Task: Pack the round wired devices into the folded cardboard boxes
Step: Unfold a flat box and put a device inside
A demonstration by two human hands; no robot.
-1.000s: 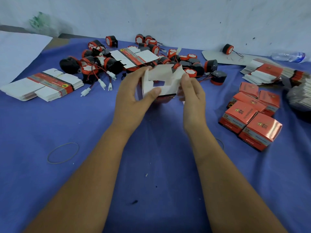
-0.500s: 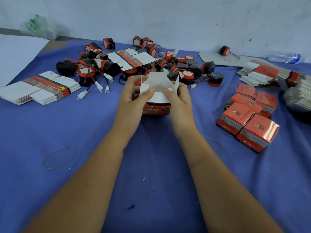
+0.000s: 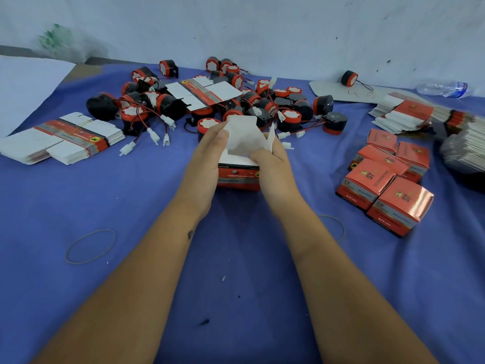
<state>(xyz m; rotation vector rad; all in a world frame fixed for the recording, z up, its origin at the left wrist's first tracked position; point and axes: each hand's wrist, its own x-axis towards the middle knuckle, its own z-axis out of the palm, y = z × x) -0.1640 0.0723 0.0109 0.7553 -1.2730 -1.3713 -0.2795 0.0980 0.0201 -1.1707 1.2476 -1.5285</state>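
I hold a red cardboard box upright on the blue table cover, about midway between the left and right edges. My left hand curls round the box's left side, thumb pressed against the raised white top flap. My right hand grips the right side, its fingers curled over the side flap. I cannot see into the box. Toward the far edge, just behind the box, lies the pile of round red-and-black wired devices with white connectors, a flat unfolded box blank resting on top. A stack of flat blanks sits near the left edge. Closed red boxes cluster near the right edge. A rubber band lies on the cover, left of my left forearm.
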